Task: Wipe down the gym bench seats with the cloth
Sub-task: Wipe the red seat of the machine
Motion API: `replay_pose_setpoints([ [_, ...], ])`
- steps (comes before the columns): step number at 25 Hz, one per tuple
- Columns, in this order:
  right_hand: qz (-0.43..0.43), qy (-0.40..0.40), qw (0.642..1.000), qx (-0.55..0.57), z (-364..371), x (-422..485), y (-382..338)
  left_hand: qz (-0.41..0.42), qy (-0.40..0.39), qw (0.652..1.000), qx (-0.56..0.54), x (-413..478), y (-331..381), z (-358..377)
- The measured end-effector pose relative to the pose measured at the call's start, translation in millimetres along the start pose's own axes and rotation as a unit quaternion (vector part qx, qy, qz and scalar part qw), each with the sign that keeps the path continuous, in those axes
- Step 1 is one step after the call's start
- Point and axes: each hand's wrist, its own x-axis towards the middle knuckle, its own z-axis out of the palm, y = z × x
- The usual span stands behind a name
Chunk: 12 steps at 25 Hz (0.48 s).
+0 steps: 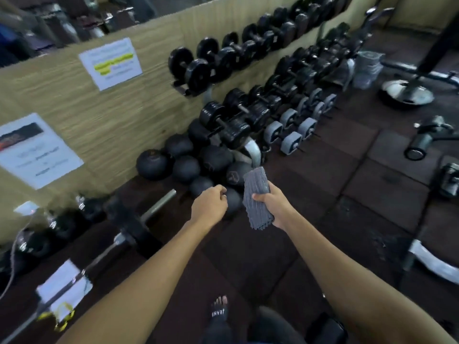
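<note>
The two-tier rack (253, 150) along the wall (104, 120) is loaded: black dumbbells (196, 70) fill the upper rail, and more black and grey ones sit on the lower. Black medicine balls (186, 168) are heaped on the floor (360, 175) at the near end of the rack.

Now your hands. Both arms reach forward at about the same height. Your right hand (275, 207) grips the folded grey cloth (257, 197) around its middle, thumb across the front and fingers wrapped behind. The cloth stands nearly upright in the air, over the floor and just in front of the balls. Your left hand (210, 203) is just beside it, not touching, back of the hand up, with its fingers curled in and nothing visible in them.
</note>
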Motion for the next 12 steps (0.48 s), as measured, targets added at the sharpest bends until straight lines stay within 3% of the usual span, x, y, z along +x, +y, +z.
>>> replay_pose_setpoints([
  [5, -0.024, 0.136, 0.988, 0.073, -60.1, 64.0, -50.7, 0.122, -0.072, 0.989, 0.042, 121.8, 80.1, -1.5],
  [12, -0.035, 0.3, 0.938, 0.17, -203.9, 148.0, -69.6, 0.261, -0.179, 0.944, 0.092, 259.0, 237.2, 85.4],
])
